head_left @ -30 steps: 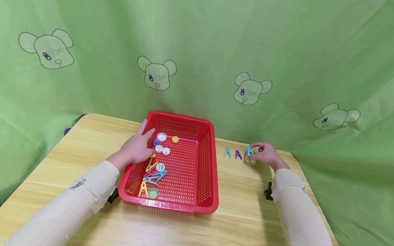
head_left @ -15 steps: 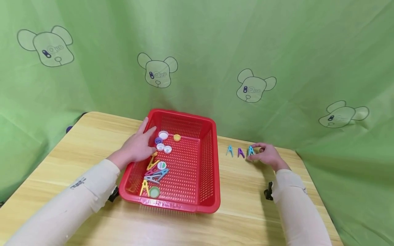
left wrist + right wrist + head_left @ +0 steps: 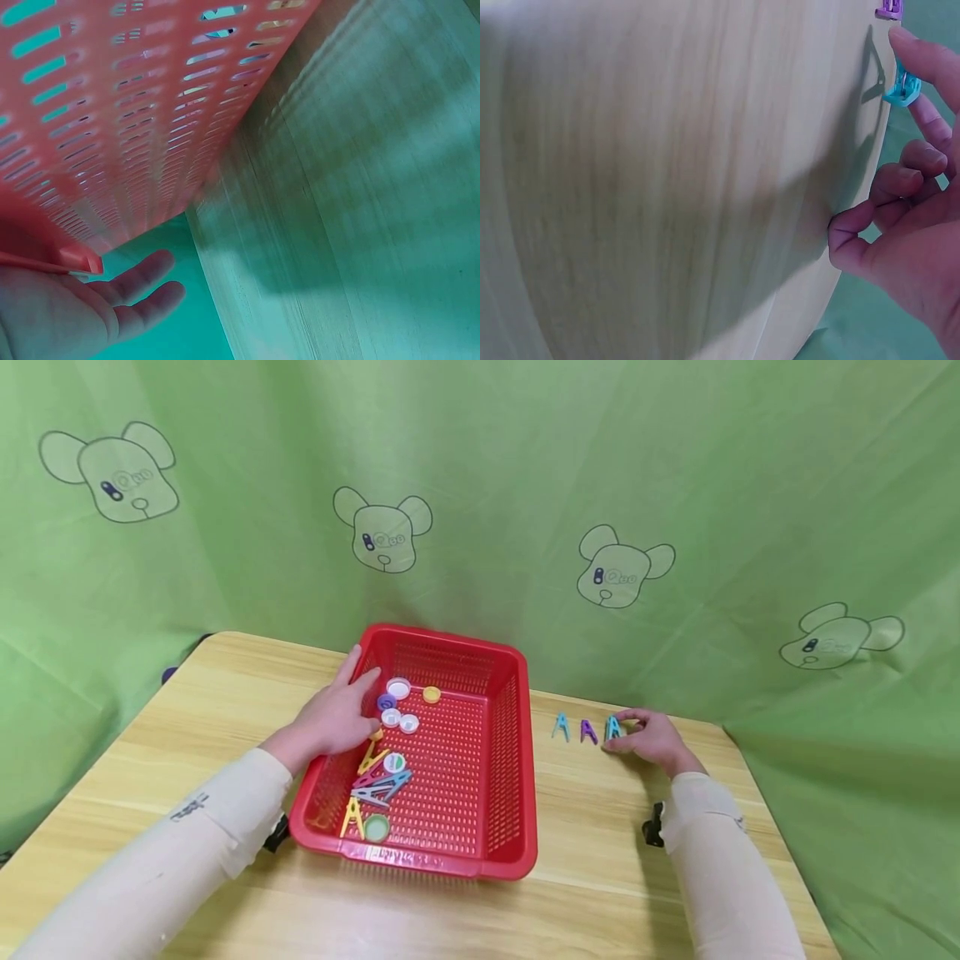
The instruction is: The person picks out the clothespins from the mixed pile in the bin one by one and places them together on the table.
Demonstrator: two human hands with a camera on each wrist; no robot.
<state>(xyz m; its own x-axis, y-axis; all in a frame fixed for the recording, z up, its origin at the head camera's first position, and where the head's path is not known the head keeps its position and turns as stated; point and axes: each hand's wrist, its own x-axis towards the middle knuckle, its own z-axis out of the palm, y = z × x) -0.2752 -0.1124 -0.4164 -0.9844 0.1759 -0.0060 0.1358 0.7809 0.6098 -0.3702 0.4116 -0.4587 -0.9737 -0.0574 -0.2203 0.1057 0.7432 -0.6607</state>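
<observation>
My left hand [image 3: 337, 714] rests over the left rim of a red plastic basket [image 3: 504, 760], its fingers spread, some over the inside. The left wrist view shows two of its fingertips [image 3: 161, 292] extended beyond the rim. At the table's far right, my right hand [image 3: 651, 739] holds a light blue clothespin [image 3: 612, 727] between thumb and index finger. In the right wrist view this clothespin [image 3: 904, 87] sits between those two fingers, the others curled. To its left stand a purple clothespin [image 3: 588, 732] and another light blue clothespin [image 3: 561, 727], in a row.
Inside the basket, along its left side, lie several bottle caps, among them a green cap [image 3: 377, 828] and a yellow cap [image 3: 431, 694]. Several clothespins lie there too, including a yellow clothespin [image 3: 352, 817]. Behind the wooden table [image 3: 585, 852] hangs a green curtain [image 3: 480, 527].
The head view has shifted slightly. The right hand's clothespin is now slightly more upright and close beside the purple one. My left hand has stayed at the basket rim.
</observation>
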